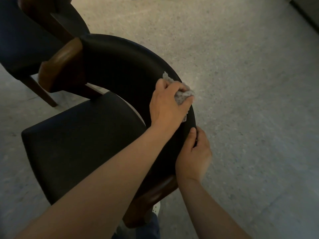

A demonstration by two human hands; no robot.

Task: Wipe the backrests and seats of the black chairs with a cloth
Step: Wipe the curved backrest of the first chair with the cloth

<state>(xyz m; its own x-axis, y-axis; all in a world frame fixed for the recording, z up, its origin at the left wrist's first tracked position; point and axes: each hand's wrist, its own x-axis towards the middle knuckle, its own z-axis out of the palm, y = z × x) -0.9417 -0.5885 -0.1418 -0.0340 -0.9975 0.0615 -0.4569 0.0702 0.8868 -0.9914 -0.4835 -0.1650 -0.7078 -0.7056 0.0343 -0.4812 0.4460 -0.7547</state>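
Floor [250,83], grey and speckled, bears black chair [77,144] with curved backrest [124,66]. Right hand [195,154] grips the backrest's rim, thumb on top. Left hand [167,102], just beyond, bunches grey cloth [184,95] in curled fingers against the rim.

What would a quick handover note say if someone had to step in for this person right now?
Left hand: grips the grey cloth and presses it on the top edge of the black backrest.
Right hand: fingers curled round the backrest's edge nearer the person, steadying it.
Done: the backrest wipe is under way; how much is clean cannot be told.
Left: the rest of this backrest, the black seat, then the second chair at top left.
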